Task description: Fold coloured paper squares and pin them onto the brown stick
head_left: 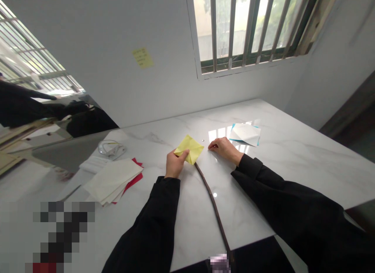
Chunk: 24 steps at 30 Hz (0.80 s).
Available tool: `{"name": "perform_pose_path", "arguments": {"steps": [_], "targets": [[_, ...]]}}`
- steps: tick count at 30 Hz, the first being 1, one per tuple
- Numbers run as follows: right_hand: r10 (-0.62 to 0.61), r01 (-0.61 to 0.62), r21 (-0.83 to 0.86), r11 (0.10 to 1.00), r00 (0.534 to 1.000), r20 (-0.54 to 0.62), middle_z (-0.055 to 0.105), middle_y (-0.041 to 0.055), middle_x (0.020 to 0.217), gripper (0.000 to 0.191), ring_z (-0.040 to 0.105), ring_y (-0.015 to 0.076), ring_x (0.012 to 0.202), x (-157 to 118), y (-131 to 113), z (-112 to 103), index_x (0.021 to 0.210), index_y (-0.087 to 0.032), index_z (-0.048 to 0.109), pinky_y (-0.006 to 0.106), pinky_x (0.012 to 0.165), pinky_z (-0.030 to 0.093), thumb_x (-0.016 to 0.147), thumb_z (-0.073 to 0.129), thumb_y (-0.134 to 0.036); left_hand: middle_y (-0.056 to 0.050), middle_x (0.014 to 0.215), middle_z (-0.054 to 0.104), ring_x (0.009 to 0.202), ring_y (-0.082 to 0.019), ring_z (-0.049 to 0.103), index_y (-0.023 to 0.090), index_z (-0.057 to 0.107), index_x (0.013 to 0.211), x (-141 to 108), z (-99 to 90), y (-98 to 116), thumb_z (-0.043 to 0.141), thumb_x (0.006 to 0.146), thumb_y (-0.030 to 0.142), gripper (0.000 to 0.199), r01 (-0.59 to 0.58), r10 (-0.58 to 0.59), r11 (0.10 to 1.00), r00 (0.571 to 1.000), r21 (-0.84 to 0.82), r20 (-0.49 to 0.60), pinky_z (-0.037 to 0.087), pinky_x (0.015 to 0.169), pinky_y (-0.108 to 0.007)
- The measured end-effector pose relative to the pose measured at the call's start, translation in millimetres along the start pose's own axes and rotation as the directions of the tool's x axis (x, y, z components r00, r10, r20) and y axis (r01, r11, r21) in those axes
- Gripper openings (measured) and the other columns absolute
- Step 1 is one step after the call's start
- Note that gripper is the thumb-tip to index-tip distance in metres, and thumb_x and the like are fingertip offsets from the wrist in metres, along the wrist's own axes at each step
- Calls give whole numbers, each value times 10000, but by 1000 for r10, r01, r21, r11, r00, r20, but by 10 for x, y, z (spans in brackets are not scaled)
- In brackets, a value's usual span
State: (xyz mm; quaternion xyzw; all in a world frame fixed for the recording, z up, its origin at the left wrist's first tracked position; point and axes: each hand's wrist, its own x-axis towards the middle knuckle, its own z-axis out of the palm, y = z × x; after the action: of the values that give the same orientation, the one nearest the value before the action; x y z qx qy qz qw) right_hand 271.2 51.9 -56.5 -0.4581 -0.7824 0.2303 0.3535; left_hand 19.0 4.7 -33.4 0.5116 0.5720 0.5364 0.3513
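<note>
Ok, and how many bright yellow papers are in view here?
2: a creased yellow sheet held in the left hand, and a yellow note on the wall. More may be hidden in the paper pile.

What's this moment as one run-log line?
left hand: holding folded yellow paper | right hand: just apart from it, fingertips together | white and blue papers: beyond right hand

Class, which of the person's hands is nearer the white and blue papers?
Right. The right hand is just beside the white and blue papers; the left hand is farther off, holding the yellow paper.
</note>
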Motion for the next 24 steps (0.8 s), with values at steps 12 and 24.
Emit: {"name": "perform_pose_path", "arguments": {"steps": [12, 24], "targets": [[291, -216, 723, 656, 957, 23, 774, 43, 884, 381, 624, 132, 749, -21, -169, -75, 978, -175, 817, 283, 754, 507, 717, 852, -451, -72, 931, 798, 781, -210, 716, 132, 788, 948, -68, 67, 71, 843, 700, 404, 372, -16, 18, 1000, 993, -24, 114, 545, 712, -265], [-49, 21, 398, 917, 997, 61, 779, 20, 864, 152, 637, 176, 791, -142, -551, -52, 886, -218, 803, 297, 740, 437, 889, 739, -356, -57, 814, 766, 761, -219, 694, 123, 775, 891, -186, 180, 154, 918, 594, 452, 465, 84, -57, 991, 968, -101, 244, 529, 701, -282]]}}
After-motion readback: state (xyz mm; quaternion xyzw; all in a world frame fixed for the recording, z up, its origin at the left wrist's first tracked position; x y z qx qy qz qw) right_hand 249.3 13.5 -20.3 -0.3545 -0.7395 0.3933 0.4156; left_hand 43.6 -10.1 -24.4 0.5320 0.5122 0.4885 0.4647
